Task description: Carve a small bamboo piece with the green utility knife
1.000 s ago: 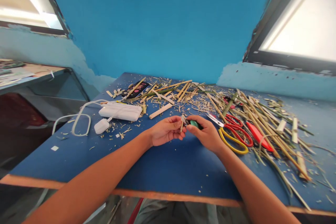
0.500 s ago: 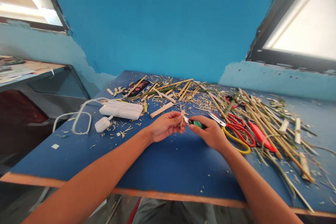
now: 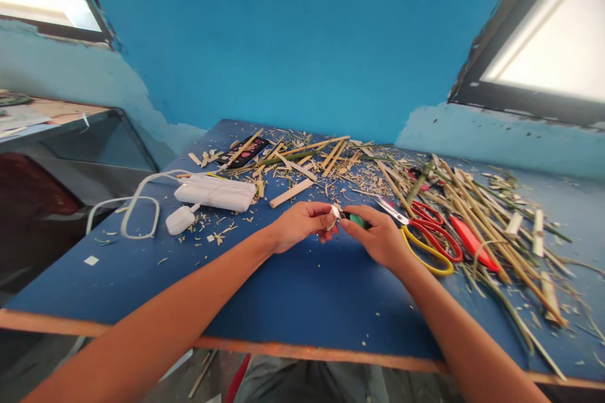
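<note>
My left hand is closed in a pinch on a small pale bamboo piece, most of which its fingertips hide. From the right, my right hand grips a knife with a green and black handle. Its short shiny blade meets the bamboo piece at my left fingertips; the exact contact is too small to make out. Both hands are just above the blue table. Just right of my right hand lie scissors with red handles and a yellow-handled pair.
Bamboo sticks and a red plastic-handled tool lie at the right. Shavings and strips cover the back. At the left are a white power strip, a plug with a looping cable, and a dark phone.
The knife blade has tilted up against the bamboo piece, which stood upright in my left fingers before and is now more hidden. The view has shifted slightly.
</note>
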`<state>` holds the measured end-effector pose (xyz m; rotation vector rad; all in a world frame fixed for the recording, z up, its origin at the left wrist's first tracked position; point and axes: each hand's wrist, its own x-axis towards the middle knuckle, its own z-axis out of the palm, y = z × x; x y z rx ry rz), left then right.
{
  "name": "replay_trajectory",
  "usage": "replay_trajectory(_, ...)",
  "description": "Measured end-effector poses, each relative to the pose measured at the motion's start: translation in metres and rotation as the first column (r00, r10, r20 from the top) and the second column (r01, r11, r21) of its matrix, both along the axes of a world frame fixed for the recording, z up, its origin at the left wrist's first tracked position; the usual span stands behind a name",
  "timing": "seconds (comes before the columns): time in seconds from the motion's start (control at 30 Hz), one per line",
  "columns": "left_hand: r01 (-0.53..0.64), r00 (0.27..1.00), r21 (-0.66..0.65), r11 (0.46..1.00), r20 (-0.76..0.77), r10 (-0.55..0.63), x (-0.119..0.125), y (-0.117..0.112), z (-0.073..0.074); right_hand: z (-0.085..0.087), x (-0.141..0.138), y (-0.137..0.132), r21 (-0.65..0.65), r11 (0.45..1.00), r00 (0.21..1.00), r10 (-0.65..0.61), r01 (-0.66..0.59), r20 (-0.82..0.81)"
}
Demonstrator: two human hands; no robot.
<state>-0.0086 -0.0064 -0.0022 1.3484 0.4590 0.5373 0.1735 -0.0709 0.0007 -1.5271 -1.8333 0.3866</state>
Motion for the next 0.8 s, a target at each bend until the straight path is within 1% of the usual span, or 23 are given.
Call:
replay_trajectory(0.1,-0.014,1.000,0.100,0.995,-0.015,0.016,0.002,-0.001,0.001,-0.003,-0.001,0.001,0.007,0.999,0.999,-0.039,0.039,-0.006)
replay_trajectory(0.2,-0.053,0.997,0.176,0.983,-0.049,0.063,0.004,-0.002,0.002,-0.004,-0.002,0.001,0.007,0.998,0.997,-0.070,0.070,0.015)
replay_trajectory(0.27,-0.086,0.994,0.171,0.982,-0.049,0.096,0.007,-0.006,0.002,-0.004,-0.003,0.002,0.008,0.996,0.996,-0.085,0.084,0.035)
replay_trajectory(0.4,-0.116,0.992,0.080,0.990,-0.035,0.119,0.011,-0.012,-0.001,-0.002,-0.005,0.002,-0.004,0.996,0.994,-0.091,0.092,0.065)
replay_trajectory(0.47,-0.122,0.988,0.096,0.988,-0.079,0.129,0.012,-0.013,-0.005,-0.001,-0.006,0.002,-0.024,0.995,0.992,-0.094,0.096,0.088)
replay_trajectory(0.57,-0.122,0.977,0.223,0.967,-0.143,0.156,0.011,-0.012,-0.009,0.002,-0.007,-0.001,-0.041,0.996,0.989,-0.067,0.073,0.133)
replay_trajectory(0.67,-0.135,0.964,0.368,0.920,-0.167,0.209,0.008,-0.012,-0.008,0.006,-0.006,-0.005,-0.059,0.998,0.987,-0.009,0.019,0.160)
replay_trajectory(0.73,-0.138,0.954,0.423,0.895,-0.185,0.235,0.008,-0.013,-0.007,0.009,-0.004,-0.006,-0.083,0.996,0.988,0.029,-0.017,0.154)
replay_trajectory(0.8,-0.127,0.948,0.438,0.890,-0.209,0.239,0.007,-0.014,-0.004,0.012,-0.002,-0.008,-0.116,0.992,0.988,0.066,-0.050,0.137)
